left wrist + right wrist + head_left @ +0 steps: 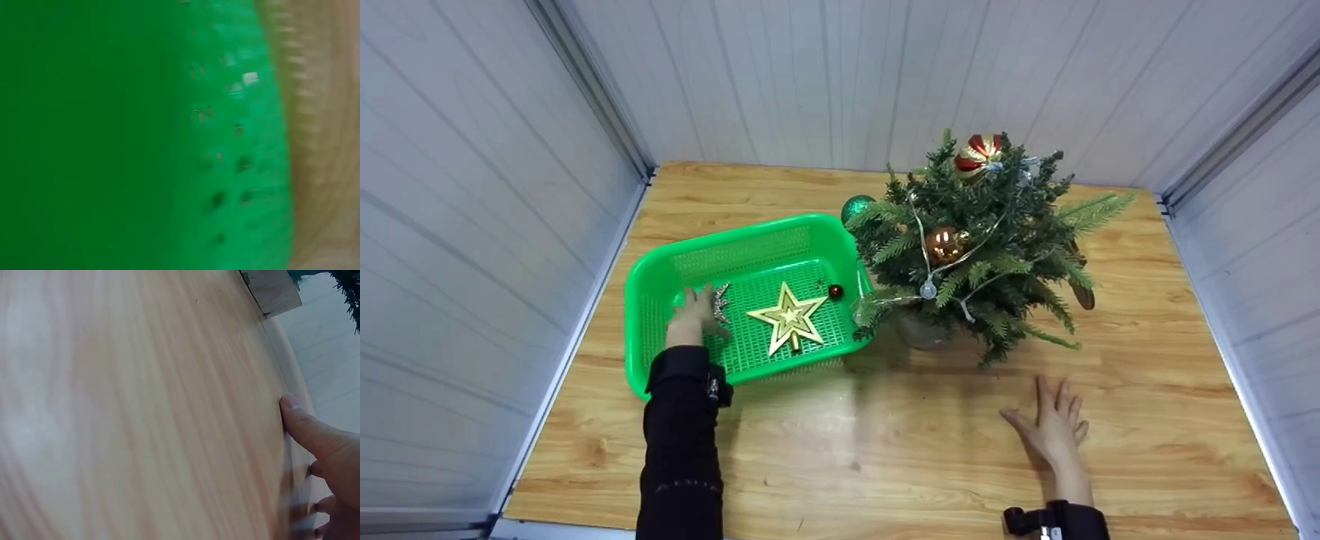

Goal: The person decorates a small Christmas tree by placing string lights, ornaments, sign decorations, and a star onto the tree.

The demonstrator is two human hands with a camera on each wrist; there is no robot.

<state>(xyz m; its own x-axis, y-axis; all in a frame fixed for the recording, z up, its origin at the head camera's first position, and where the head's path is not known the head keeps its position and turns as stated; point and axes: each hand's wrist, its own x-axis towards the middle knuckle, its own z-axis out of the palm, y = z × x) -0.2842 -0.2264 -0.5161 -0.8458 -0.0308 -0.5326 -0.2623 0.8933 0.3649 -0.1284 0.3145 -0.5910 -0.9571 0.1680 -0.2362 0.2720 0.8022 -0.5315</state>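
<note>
Inside the green plastic basket, my left hand reaches down at the left end. A silver glittery ornament shows right beside its fingers and thumb, partly hidden by the hand; I cannot tell whether it is pinched. A gold star tree topper lies on the basket floor, and a small dark red ball is near the right end. My right hand is over the table at the front right, fingers spread, holding nothing. In the right wrist view its thumb points outward.
A small artificial Christmas tree stands right of the basket, overlapping its corner. It bears a string of lights, a copper ball, a red-and-gold ball and a green glitter ball. Pale panel walls enclose the wooden table.
</note>
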